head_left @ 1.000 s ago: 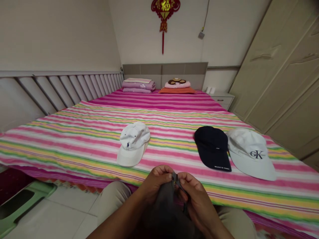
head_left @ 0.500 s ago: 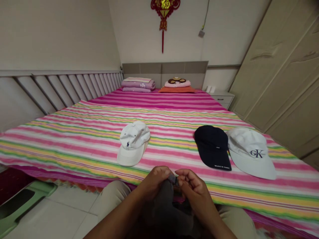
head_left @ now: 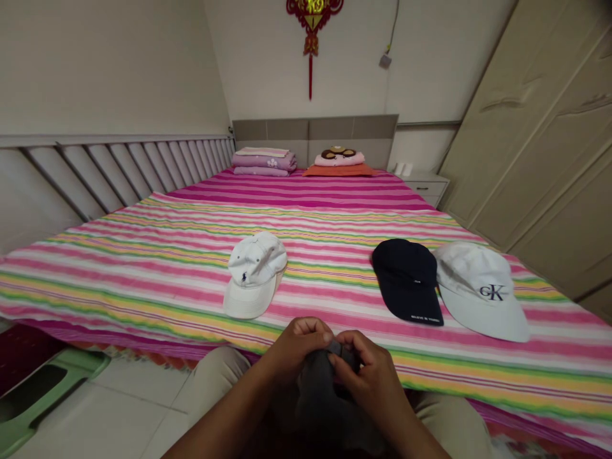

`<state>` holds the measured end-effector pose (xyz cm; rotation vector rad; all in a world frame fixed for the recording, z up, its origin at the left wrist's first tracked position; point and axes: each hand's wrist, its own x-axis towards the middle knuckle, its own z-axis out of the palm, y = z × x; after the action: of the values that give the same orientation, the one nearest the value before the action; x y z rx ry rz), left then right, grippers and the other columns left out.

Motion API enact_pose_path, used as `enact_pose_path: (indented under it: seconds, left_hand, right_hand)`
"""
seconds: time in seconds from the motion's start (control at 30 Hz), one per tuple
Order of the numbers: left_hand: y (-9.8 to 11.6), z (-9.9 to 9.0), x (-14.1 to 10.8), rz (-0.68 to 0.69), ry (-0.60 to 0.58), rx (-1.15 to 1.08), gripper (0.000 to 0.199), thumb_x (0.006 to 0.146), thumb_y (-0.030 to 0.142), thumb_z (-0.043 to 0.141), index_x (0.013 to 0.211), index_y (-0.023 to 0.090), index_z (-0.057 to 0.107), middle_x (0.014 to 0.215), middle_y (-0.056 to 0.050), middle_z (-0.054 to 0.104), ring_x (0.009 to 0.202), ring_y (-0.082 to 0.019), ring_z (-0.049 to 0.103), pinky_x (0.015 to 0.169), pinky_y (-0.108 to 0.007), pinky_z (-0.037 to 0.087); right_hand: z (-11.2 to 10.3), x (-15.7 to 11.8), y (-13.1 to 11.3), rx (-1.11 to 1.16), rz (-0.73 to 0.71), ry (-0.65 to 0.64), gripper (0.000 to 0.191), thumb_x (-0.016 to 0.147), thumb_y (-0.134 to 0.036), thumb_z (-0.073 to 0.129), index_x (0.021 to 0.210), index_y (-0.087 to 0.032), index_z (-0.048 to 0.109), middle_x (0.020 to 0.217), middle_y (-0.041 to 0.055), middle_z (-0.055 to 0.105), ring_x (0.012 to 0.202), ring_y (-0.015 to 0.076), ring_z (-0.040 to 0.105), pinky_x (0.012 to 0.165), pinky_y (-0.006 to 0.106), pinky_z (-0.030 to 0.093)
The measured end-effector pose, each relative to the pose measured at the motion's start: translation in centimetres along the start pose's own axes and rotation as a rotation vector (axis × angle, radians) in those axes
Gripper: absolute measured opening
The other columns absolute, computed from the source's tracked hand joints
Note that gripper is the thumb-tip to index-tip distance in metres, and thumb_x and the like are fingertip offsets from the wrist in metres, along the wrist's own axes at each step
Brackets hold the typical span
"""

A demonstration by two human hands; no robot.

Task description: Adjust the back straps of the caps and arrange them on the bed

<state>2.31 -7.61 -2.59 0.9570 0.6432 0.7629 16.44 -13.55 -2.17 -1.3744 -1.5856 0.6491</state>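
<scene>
Dark grey fabric [head_left: 319, 401] is gathered at its upper fold and pinched by the nearly closed left hand [head_left: 299, 347] and right hand [head_left: 368, 376], above khaki-trousered thighs [head_left: 215, 379]. Its exact kind cannot be told. If the grip is loosened, the limp cloth could be dropped onto the pale floor tiles [head_left: 134, 398]. Both forearms are angled inward, with the wrists bent and the fingers curled.

Soft even light, wide-angle edge distortion
</scene>
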Motion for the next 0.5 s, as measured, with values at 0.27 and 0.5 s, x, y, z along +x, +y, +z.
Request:
enact_pose_path:
  seconds: [0.27, 0.5]
  left_hand:
    - [0.43, -0.08, 0.20, 0.010, 0.000, 0.127, 0.023, 0.056, 0.028, 0.070, 0.051, 0.012, 0.055, 0.058, 0.001, 0.050, 0.052, -0.007, 0.040, 0.050, -0.020, 0.028]
    - [0.51, -0.12, -0.12, -0.062, -0.037, 0.025, 0.023, 0.058, 0.029, 0.070, 0.069, 0.013, 0.057, 0.054, 0.003, 0.050, 0.045, -0.005, 0.040, 0.045, -0.018, 0.026]
  right_hand:
    - [-0.18, 0.32, 0.03, 0.034, -0.011, -0.106, 0.019, 0.068, -0.015, 0.053, 0.086, -0.023, 0.057, 0.067, -0.0018, 0.059, 0.055, 0.0135, 0.048, 0.053, 0.024, 0.035]
    - [-0.36, 0.71, 0.48, 0.169, 0.071, 0.005, 0.002, 0.070, -0.021, 0.057, 0.069, -0.020, 0.058, 0.062, -0.0004, 0.053, 0.052, 0.0124, 0.043, 0.049, 0.024, 0.034]
